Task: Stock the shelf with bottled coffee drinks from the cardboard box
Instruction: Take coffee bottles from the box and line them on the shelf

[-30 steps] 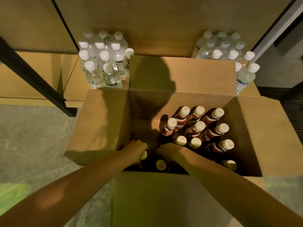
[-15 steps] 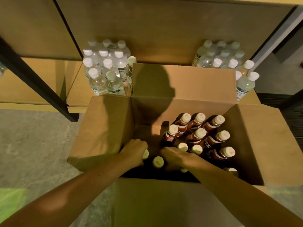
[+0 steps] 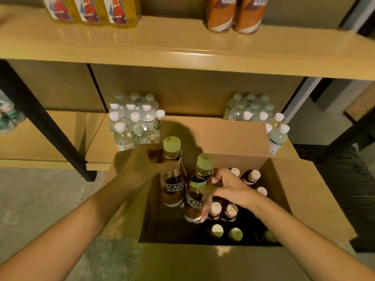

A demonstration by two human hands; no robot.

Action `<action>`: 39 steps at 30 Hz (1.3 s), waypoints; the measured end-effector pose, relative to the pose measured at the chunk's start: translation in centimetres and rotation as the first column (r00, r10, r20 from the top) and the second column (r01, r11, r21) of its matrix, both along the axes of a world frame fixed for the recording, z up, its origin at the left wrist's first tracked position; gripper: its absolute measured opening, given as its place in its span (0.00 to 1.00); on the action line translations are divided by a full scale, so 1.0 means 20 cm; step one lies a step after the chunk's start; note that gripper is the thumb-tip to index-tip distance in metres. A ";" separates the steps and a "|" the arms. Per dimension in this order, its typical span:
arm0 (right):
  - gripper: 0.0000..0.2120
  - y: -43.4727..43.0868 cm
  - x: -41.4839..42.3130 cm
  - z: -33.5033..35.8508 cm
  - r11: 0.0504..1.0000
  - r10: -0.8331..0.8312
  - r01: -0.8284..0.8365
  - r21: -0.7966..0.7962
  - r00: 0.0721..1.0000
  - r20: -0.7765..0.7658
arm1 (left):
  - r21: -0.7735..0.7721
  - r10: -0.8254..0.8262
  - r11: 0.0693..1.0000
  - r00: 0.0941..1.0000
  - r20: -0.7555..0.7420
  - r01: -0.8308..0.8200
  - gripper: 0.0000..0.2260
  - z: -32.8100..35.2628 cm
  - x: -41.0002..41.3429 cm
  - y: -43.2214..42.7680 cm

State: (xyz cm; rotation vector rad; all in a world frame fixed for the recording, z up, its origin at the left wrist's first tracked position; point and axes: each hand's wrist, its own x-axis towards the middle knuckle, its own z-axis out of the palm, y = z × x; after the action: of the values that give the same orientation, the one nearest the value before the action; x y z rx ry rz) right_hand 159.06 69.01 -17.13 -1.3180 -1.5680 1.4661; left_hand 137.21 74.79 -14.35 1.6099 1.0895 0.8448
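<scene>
Green-labelled bottles [image 3: 8,116]: at the far left edge, on a low shelf, partly cut off.
Shelf post [image 3: 40,122]: black, slanting down to the floor [image 3: 30,199].
Yellow drinks [image 3: 91,9]: three in a row on the upper shelf [image 3: 182,47], tops out of frame.
Left water pack [image 3: 134,120]: clear bottles with white caps, on the lower shelf [image 3: 97,147], just behind the box's left corner.
Left hand [image 3: 142,167]: fingers curled round the neck and shoulder of the left coffee bottle [image 3: 172,179].
Left coffee bottle: upright, brown, pale green cap, held above the open box at its left side.
Right coffee bottle [image 3: 197,195]: upright, just beside the first, lower body over the box opening; blurred near the neck.
Right hand [image 3: 229,187]: fingers curled, gripping the right coffee bottle at its neck.
Shelved coffee bottles [image 3: 235,13]: two on the upper shelf, right of centre, tops out of frame.
Boxed bottles [image 3: 223,211]: standing upright in the right half of the box, caps up.
Right water pack [image 3: 253,110]: on the lower shelf behind the box's rear flap.
Cardboard box [image 3: 304,189]: on the floor in front of the lower shelf, flaps open.
</scene>
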 end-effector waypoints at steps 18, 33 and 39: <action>0.22 0.20 0.20 0.93 0.917 -0.175 0.317 0.242 0.865 -0.470 | 0.175 -0.078 0.984 0.929 0.361 0.015 0.06 0.92 0.35 0.10; 0.07 0.58 0.50 1.31 0.720 -0.363 0.506 0.475 0.858 -0.363 | 0.276 -0.001 0.955 0.931 0.364 -0.107 0.09 1.21 0.66 0.46; 0.14 0.80 0.56 1.29 0.740 -0.324 0.445 0.505 0.893 -0.312 | 0.240 -0.003 0.967 0.933 0.361 -0.090 0.04 1.21 0.74 0.67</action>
State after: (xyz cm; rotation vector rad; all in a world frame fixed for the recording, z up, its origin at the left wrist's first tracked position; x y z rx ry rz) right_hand 170.26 85.02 8.73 -1.0110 -1.3374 0.7539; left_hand 151.98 88.20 9.77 1.5580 0.7816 1.2947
